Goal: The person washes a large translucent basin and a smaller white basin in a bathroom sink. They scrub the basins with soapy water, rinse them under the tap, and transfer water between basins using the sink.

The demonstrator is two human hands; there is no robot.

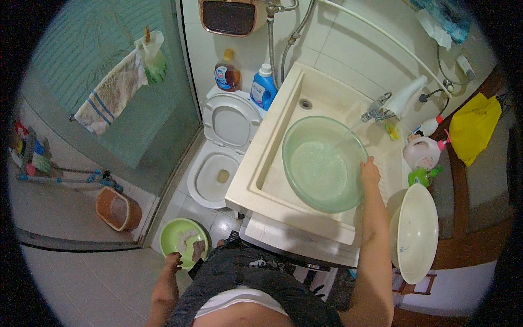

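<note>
A translucent green plastic basin (318, 171) sits in the cream laundry sink (245, 188), with water in it. Water runs into it from the metal faucet (372, 112). My right hand (371, 171) grips the basin's right rim. Over at the lower left, my left hand (174, 260) hangs with bent fingers near a lime-green basin (165, 235) on the tiled floor; whether it touches the rim I cannot tell. Inside that basin lie a white cloth item (186, 238) and a greyish-brown one (198, 249).
Left of the sink stands a toilet (196, 180) with its lid up. Two detergent bottles (227, 73) (263, 88) stand behind it. A white basin (419, 233) and a pink-topped pump bottle (423, 153) are at the right. A brown bin (132, 214) stands lower left.
</note>
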